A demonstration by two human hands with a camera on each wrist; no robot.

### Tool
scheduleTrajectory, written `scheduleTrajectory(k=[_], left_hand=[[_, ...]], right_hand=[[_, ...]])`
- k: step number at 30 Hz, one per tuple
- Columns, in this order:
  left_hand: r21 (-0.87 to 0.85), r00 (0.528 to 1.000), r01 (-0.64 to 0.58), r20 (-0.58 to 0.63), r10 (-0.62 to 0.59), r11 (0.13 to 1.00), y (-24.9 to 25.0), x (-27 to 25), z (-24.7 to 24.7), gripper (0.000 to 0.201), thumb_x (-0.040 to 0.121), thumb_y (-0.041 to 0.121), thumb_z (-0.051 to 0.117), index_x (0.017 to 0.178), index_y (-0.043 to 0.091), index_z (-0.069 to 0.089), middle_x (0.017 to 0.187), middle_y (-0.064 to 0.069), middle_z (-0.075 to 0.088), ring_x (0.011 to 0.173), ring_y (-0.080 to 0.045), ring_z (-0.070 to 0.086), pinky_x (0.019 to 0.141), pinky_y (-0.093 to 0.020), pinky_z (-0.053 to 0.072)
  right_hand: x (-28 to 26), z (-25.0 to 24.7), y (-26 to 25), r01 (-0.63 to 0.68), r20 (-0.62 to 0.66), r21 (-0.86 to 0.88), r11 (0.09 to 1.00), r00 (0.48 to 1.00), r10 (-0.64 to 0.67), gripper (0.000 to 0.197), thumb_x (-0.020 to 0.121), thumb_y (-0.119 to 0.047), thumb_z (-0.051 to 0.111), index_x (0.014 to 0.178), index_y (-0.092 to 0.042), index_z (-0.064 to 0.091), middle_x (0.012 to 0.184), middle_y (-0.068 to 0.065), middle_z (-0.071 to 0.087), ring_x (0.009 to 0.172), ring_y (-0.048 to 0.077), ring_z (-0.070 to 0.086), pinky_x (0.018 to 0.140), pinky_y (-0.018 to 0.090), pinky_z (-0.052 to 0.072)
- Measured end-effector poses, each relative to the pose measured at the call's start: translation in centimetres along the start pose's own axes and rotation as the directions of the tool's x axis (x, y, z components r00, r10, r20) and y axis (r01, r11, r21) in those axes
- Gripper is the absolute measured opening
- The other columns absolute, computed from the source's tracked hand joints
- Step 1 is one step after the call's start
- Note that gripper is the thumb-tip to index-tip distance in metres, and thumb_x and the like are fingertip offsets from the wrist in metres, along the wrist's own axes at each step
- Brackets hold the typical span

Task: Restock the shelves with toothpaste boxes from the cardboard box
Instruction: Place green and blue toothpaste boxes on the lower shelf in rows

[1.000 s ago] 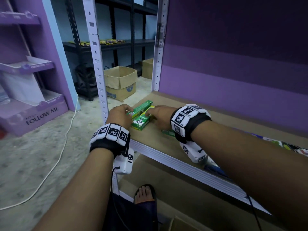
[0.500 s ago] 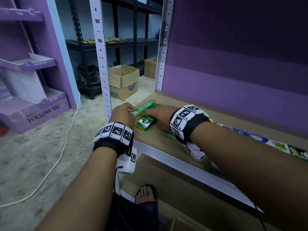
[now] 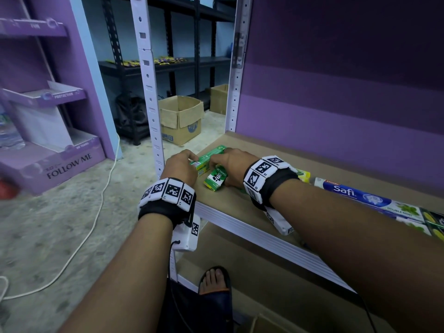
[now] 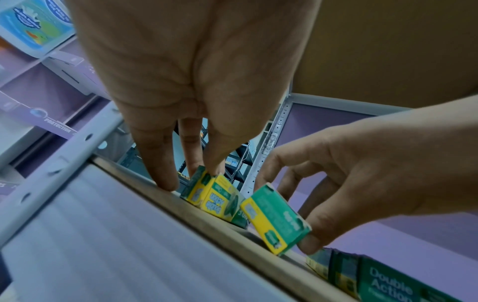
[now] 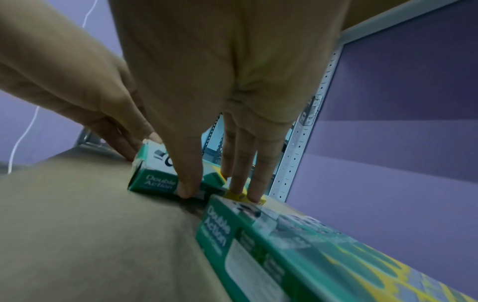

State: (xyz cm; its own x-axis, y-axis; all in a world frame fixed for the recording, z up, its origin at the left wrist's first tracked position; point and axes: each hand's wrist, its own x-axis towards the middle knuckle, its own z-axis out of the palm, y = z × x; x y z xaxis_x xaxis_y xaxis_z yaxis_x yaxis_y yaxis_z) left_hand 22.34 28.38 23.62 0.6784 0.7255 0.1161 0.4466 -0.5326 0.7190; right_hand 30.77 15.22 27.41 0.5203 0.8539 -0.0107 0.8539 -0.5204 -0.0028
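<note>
The right hand (image 5: 220,98) pinches a green toothpaste box (image 5: 155,175) on the shelf board (image 5: 90,235).

Head above shelf (image 3: 242,207); wrists close underneath.

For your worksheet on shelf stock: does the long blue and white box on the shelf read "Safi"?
Yes, the head view shows "Safi" printed on the blue and white box lying on the shelf.

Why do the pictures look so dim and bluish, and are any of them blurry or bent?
Head view: dim, purple-tinted light, the shelf upright bowed by the wide lens, the left edge smeared. Left wrist view: the left hand looms huge and soft, and the green toothpaste box in the right hand is slightly blurred. Right wrist view: the shelf board is smeared and the print on the near box is fuzzy.
</note>
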Motion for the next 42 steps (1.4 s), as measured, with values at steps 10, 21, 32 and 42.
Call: scheduleTrajectory(k=[10, 21, 32, 42], left_hand=[[0.066, 0.998, -0.045, 0.052, 0.042, 0.997, 0.0, 0.2, 0.3, 0.031, 0.089, 0.017, 0.062, 0.117, 0.028, 0.061, 0.123, -0.008, 0.061, 0.101, -0.026, 0.061, 0.076, -0.029, 0.046], [-0.033, 0.995, -0.057, -0.081, 0.055, 0.998, 0.5, -0.1, 0.4, 0.036, 0.089, 0.007, 0.058, 0.120, 0.024, 0.068, 0.124, -0.011, 0.062, 0.109, -0.030, 0.060, 0.089, -0.030, 0.048], [-0.270, 0.982, -0.123, -0.169, 0.079, 0.955, 1.7, -1.0, 0.2, 0.032, 0.091, 0.013, 0.060, 0.121, 0.021, 0.068, 0.124, -0.002, 0.066, 0.113, -0.019, 0.062, 0.099, -0.030, 0.047], [-0.422, 0.979, -0.162, -0.184, 0.090, 0.892, 1.6, -1.8, -0.5, 0.029, 0.090, 0.014, 0.062, 0.117, 0.018, 0.070, 0.114, -0.001, 0.072, 0.104, -0.017, 0.067, 0.095, -0.039, 0.053]], right_hand=[[-0.7, -0.1, 1.3, 0.015, -0.077, 0.129, 0.991, 0.997, -0.005, 0.042, 0.079, -0.017, 0.074, 0.117, -0.027, 0.058, 0.117, 0.008, 0.056, 0.098, 0.028, 0.059, 0.083, 0.033, 0.051], [-4.2, -2.7, 3.2, -0.005, -0.172, 0.803, 0.596, 0.956, 0.239, 0.034, 0.083, -0.013, 0.076, 0.113, -0.023, 0.062, 0.109, 0.001, 0.069, 0.101, 0.022, 0.068, 0.079, 0.045, 0.060], [-7.2, -5.0, 3.6, -0.034, -0.172, 0.827, 0.561, 0.935, 0.310, 0.026, 0.087, -0.028, 0.073, 0.106, -0.016, 0.060, 0.090, 0.008, 0.063, 0.092, 0.028, 0.071, 0.073, 0.048, 0.061], [-8.9, -5.0, 2.9, -0.134, 0.020, 0.088, 0.987, 0.991, 0.132, 0.044, 0.086, -0.050, 0.068, 0.118, -0.019, 0.064, 0.111, 0.002, 0.068, 0.108, 0.022, 0.058, 0.093, 0.038, 0.050]])
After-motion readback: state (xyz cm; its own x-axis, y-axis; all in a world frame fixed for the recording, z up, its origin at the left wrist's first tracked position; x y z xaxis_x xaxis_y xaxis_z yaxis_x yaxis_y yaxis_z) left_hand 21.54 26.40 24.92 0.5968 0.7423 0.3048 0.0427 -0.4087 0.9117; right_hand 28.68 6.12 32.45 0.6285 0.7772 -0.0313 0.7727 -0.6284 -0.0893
